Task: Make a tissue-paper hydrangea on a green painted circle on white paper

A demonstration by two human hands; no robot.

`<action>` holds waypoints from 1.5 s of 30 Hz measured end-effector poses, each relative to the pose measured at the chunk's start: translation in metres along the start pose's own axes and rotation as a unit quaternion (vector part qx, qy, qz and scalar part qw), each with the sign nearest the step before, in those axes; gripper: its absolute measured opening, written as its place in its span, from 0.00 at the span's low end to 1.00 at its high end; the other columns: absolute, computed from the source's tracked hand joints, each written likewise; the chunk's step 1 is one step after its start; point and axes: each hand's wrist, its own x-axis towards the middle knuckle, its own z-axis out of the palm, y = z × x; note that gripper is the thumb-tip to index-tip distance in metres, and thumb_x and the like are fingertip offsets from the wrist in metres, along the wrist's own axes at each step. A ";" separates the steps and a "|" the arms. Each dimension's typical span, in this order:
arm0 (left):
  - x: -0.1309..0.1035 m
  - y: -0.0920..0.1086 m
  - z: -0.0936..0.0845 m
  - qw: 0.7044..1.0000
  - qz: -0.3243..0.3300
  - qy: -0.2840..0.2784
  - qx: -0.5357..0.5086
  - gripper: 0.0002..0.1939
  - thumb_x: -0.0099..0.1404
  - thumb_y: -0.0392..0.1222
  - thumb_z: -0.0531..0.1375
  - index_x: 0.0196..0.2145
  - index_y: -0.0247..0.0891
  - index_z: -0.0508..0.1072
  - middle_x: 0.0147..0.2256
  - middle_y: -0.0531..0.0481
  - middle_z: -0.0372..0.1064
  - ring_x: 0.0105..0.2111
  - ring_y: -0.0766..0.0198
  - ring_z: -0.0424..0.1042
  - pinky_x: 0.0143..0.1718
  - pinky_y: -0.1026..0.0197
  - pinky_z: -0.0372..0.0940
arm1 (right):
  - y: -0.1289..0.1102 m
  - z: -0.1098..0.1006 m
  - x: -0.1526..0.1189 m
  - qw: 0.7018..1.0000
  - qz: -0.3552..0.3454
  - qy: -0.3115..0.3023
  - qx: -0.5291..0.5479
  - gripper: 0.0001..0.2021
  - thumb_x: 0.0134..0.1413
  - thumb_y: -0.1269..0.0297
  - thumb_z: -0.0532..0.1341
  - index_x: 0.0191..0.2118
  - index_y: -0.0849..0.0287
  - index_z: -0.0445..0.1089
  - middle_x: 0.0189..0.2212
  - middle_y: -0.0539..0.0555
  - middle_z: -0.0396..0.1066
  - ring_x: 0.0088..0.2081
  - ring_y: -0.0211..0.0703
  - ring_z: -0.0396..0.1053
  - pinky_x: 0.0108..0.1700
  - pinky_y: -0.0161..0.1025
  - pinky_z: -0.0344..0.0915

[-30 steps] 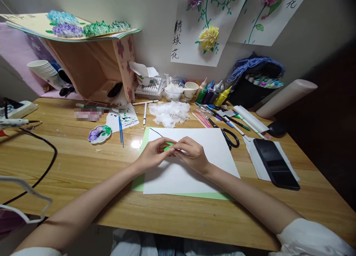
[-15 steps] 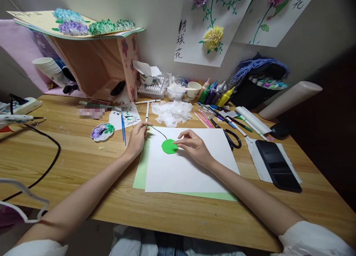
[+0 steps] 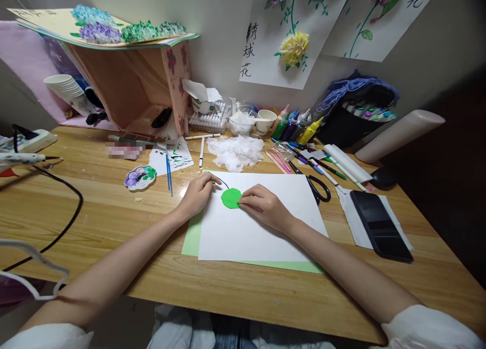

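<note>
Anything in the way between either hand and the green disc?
Nothing visible. The right hand has its fingertips at the right edge of the green disc; between it and the left hand I see only white paper and a thin dark line.

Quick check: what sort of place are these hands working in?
Probably a craft corner: a paint palette lies on the wooden table, colored squeeze bottles are grouped at its back, and a sheet bearing a yellow flower hangs on the wall.

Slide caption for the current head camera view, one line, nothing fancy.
The right hand touches the edge of a green cutout on white paper, the left hand beside a dark line.
</note>
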 end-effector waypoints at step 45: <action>0.000 -0.001 0.002 0.997 0.052 -0.026 0.056 0.13 0.60 0.31 0.46 0.31 0.37 0.69 0.33 0.50 0.67 0.36 0.63 0.66 0.40 0.61 0.60 | -0.004 -0.015 -0.016 0.960 0.061 -0.178 -0.206 0.26 0.61 0.54 0.49 0.63 0.48 0.48 0.65 0.54 0.42 0.64 0.56 0.44 0.61 0.65 0.41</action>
